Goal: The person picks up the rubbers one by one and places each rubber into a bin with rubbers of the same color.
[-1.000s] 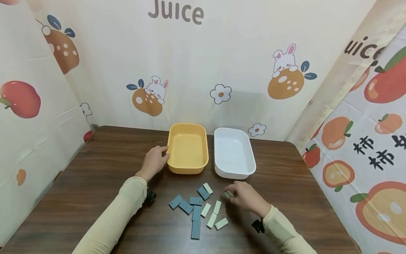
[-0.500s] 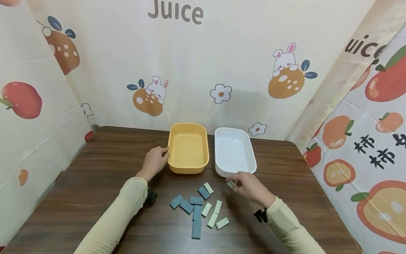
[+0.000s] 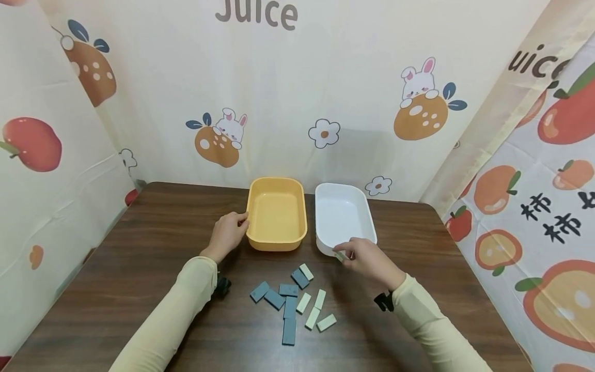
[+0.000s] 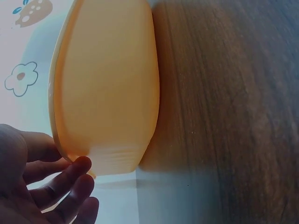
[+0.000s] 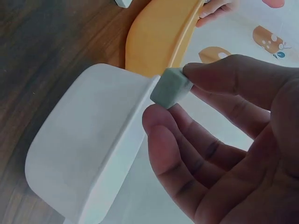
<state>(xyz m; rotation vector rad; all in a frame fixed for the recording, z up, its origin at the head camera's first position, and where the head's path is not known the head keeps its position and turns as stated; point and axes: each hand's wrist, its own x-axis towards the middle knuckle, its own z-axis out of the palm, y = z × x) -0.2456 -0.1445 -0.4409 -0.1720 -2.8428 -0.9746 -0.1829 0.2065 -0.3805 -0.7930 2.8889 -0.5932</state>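
Note:
Between thumb and fingers, my right hand (image 3: pixel 369 261) pinches a small pale green block (image 5: pixel 170 87) at the near rim of the white plastic tray (image 3: pixel 319 227). My left hand (image 3: pixel 226 235) grips the rim of the yellow plastic tray (image 3: pixel 299 227) at its left side, thumb and fingertips at the edge in the left wrist view. In front of the trays lie several flat blue-grey blocks (image 3: pixel 289 331). Beside them are several pale green blocks (image 3: pixel 327 323), one of them (image 3: pixel 306 272) against a blue-grey block.
Both trays stand side by side at the back of the brown wood table (image 3: pixel 153 243), with a narrow gap between them. A printed curtain (image 3: pixel 288 93) hangs close behind them, and another (image 3: pixel 553 206) closes the right side.
My right hand has carried the pale green block up and forward from the table to the white tray's near rim. My left hand stays at the yellow tray.

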